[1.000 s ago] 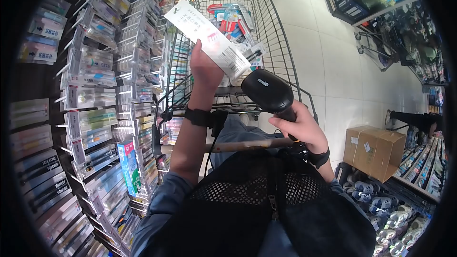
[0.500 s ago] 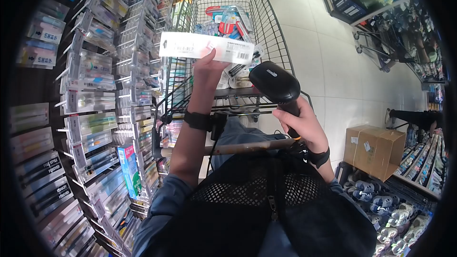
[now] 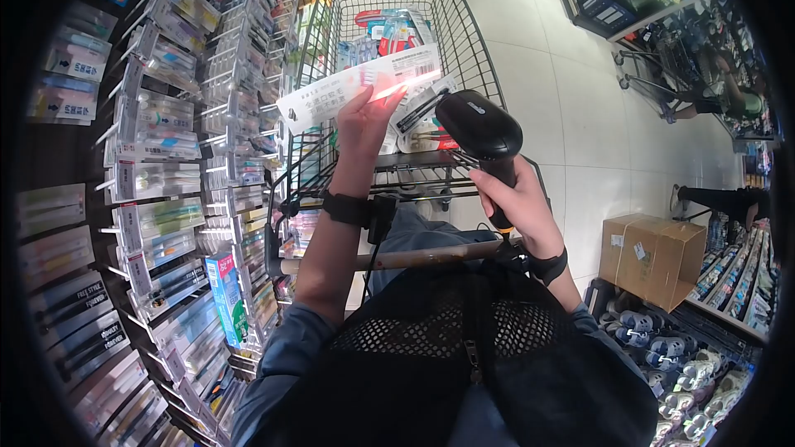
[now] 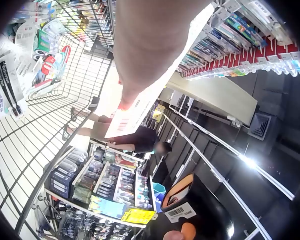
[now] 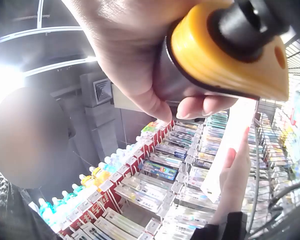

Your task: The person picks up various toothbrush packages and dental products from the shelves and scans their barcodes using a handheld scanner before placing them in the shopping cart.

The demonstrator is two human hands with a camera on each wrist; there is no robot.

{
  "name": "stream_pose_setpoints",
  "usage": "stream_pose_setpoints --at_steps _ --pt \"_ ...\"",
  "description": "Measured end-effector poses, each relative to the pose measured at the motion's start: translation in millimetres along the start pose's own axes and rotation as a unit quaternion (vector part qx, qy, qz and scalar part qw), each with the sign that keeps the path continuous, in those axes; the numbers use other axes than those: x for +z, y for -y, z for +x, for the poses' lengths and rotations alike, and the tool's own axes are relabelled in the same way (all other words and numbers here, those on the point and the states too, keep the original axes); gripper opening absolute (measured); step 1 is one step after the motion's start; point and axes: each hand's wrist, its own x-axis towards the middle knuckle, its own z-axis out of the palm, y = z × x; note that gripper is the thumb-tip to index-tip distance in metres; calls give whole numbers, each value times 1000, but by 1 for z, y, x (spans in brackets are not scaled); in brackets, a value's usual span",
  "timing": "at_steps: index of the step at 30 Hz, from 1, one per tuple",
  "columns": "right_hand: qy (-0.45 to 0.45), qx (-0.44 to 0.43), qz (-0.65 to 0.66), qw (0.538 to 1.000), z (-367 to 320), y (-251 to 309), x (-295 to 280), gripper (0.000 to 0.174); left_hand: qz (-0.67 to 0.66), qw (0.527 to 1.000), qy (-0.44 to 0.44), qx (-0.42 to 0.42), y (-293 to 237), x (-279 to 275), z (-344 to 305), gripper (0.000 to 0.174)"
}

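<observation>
My left hand [image 3: 364, 120] holds a long white toothbrush pack [image 3: 315, 102] above the cart, its thumb and fingers gripping the lower edge. The pack tilts up to the right, with its printed barcode side facing me. A red glow falls on the card beside the fingertips. In my right hand [image 3: 532, 211] is a black barcode scanner [image 3: 478, 126], gripped by its handle, its head turned towards the pack and apart from it. The right wrist view shows the scanner's yellow handle end [image 5: 210, 55] close up. In the left wrist view the barcode end of the pack [image 4: 127, 122] shows past the fingers.
A wire shopping cart [image 3: 476, 41] stands ahead, with several packs [image 3: 397, 29] in it and its handle [image 3: 414, 257] before me. Racks of toothbrushes [image 3: 166, 116] line the left. On the right are a cardboard box [image 3: 650, 257] and shoes [image 3: 662, 348]. Other people stand nearby.
The pack has swung from slanting down to the right, through level, to slanting up to the right. A red glow now shows on it. The scanner has shifted slightly right.
</observation>
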Motion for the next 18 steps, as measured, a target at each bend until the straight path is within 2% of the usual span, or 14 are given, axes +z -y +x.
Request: stream_pose_setpoints --at_steps 2,11,18 --pt "5 -4 -3 1000 1 1 0 25 -227 973 13 -40 -3 -1 1 34" --pt "-4 -30 1 1000 3 -2 -2 24 -200 979 5 -25 -5 -1 5 42" --pt "-7 -32 -2 999 3 0 -3 25 -219 975 4 -30 -7 -4 9 39"
